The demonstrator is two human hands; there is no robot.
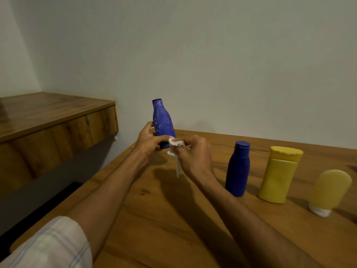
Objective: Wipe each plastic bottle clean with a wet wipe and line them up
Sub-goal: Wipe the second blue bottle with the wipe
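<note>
Pale checked sleeve [48, 246] is filling the lower left corner, with a bare forearm reaching out of it over the wooden desk [154, 219]. A second bare forearm is coming in from the lower right, and both hands are meeting above the far left part of the desk.

The left hand [149, 138] is gripping the lower part of a dark blue bottle [163, 120], fingers and thumb curling round it and holding it in the air, narrow end up and leaning slightly left. White smears are showing across the bottle's side. The right hand [195, 153] is pinching a white wet wipe [175, 149], its fingers bunching round the crumpled cloth and pressing it against the bottle's lower end, right beside the left hand's fingertips. A loose tail of the wipe is hanging down below the right hand.

Three more bottles are standing in a row on the right side of the desk, each apart from its neighbour. Nearest the hands, a capped blue bottle [238, 169] is standing upright. Next to it, a yellow bottle [278, 175] with a wide yellow cap is leaning a little to the right. At the far right, a pale yellow tube [330, 190] is resting on its white cap and looking blurred.

A wooden shelf [48, 117] is jutting from the plain wall at the left, higher than the desk.
</note>
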